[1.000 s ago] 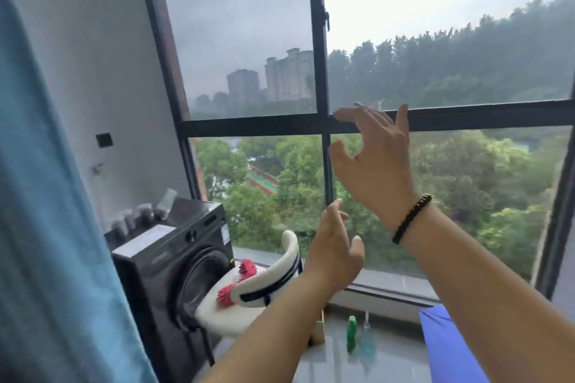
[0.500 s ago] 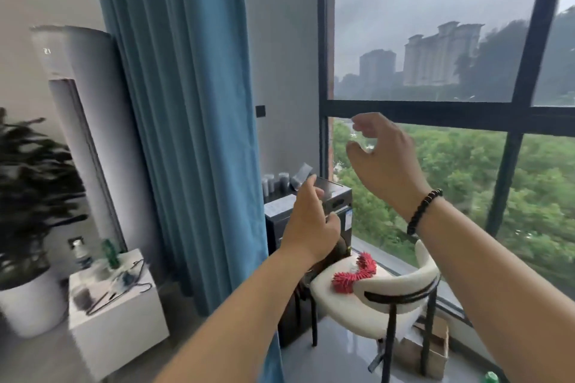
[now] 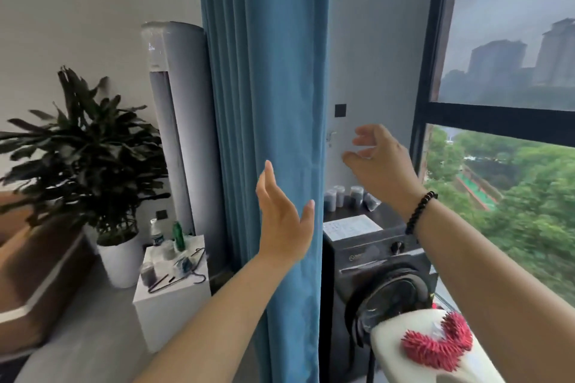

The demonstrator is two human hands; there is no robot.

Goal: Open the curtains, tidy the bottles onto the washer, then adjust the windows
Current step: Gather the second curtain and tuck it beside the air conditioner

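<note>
A blue curtain (image 3: 264,102) hangs bunched in folds at the middle of the view. My left hand (image 3: 284,224) is open, palm toward the curtain's right edge, fingers spread and holding nothing. My right hand (image 3: 379,161) hovers open to the right of the curtain, above the dark washer (image 3: 382,261), with a black bead bracelet on the wrist. Several small capped bottles (image 3: 343,196) stand at the back of the washer top. A clear bottle (image 3: 156,233) and a green bottle (image 3: 178,235) stand on a white side table (image 3: 174,298) to the left. The black-framed window (image 3: 497,115) fills the right.
A white chair (image 3: 435,361) with a red spiky toy (image 3: 441,342) stands in front of the washer. A tall white air conditioner (image 3: 174,121) and a potted plant (image 3: 87,146) are left of the curtain. Black hangers (image 3: 183,273) lie on the side table.
The view has swung left from the window to the curtain and side table. Both hands stayed raised and open, the left one now against the curtain's edge.
</note>
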